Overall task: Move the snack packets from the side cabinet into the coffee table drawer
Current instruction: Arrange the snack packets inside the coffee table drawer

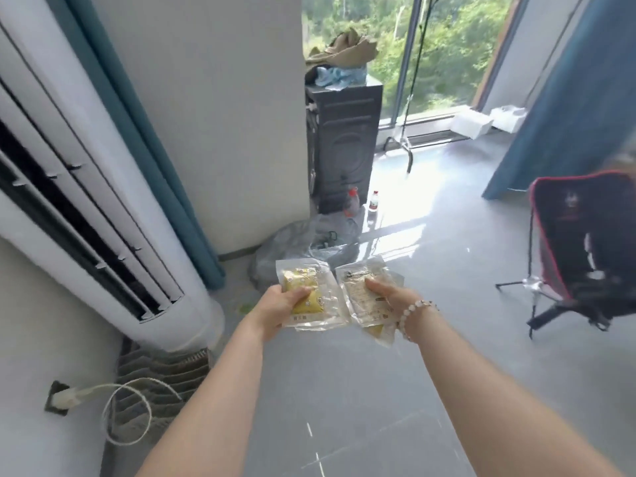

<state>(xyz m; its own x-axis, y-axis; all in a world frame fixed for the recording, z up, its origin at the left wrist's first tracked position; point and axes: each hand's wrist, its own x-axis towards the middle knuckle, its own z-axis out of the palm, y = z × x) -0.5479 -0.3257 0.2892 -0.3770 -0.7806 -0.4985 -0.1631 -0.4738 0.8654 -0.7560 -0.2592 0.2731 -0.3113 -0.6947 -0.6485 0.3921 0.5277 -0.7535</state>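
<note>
Left hand (280,304): just left of centre frame, grasping one packet, thumb on top and fingers under it.
Left packet (321,287): clear film with a yellow snack inside and a wide flat sealed edge; held in the air above the floor (378,390).
Right hand (387,294): just right of centre, beaded bracelet (414,309) on the wrist; thumb pressed on a packet, fingers hidden beneath.
Right packets (358,301): a pale one on top; a yellow one seems to peek out under it at the lower edge, so probably two in this hand.
Handling: likely light, with soft, glossy and rather slippery film. The contents may crush, so pinch the sealed edge or support the packet flat from below rather than squeezing the middle. The stacked pair could slide apart if the grip loosens.
Drawer: not in view.
Around: white air conditioner (103,208) at the left, grey plastic bag (292,242) above the hands, folding chair (585,246) at the right.
</note>
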